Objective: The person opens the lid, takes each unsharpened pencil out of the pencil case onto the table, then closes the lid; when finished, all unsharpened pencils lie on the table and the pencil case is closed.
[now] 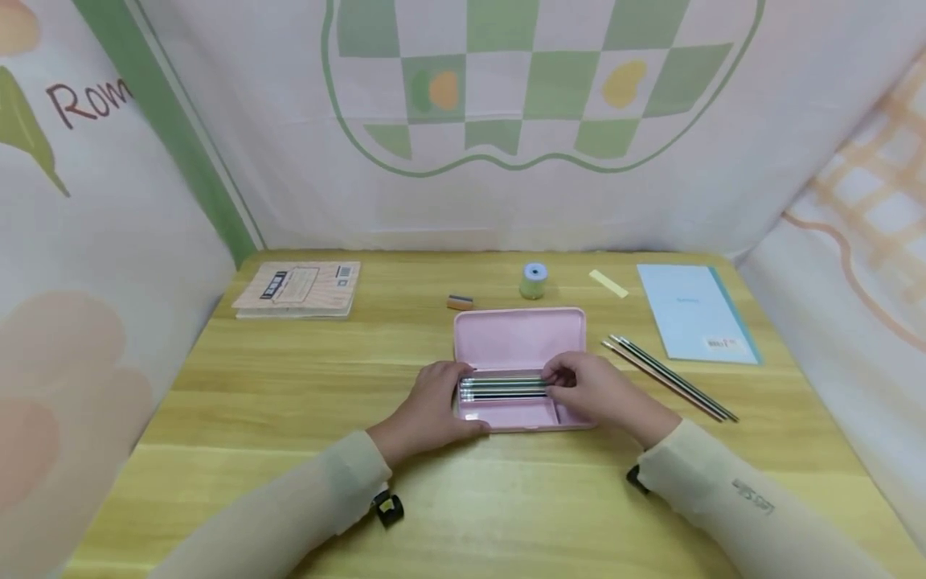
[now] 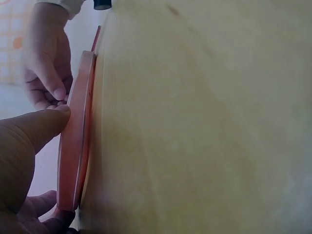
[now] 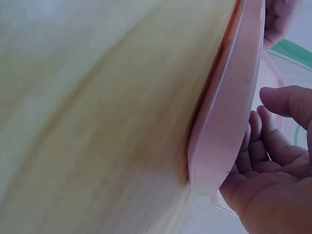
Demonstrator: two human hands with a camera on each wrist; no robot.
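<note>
A pink pencil case (image 1: 519, 342) lies with its lid raised at the middle of the table. Several striped pencils (image 1: 502, 389) lie side by side in its back compartment, their ferruled ends to the left. My left hand (image 1: 432, 406) holds the case's left end, thumb on the front rim and fingers around the side. At the pencils' right ends my right hand (image 1: 589, 390) reaches in with bent fingers. In the right wrist view, the right thumb (image 3: 282, 100) stands apart from the fingers, with nothing visible between them. The case's front wall (image 2: 77, 141) shows in the left wrist view.
Loose pencils (image 1: 673, 382) lie right of the case, beside a light blue notebook (image 1: 694, 310). Behind the case are a small eraser (image 1: 460, 302), a round pencil sharpener (image 1: 534, 281) and a pale yellow strip (image 1: 608, 284). A patterned book (image 1: 298, 289) lies at back left.
</note>
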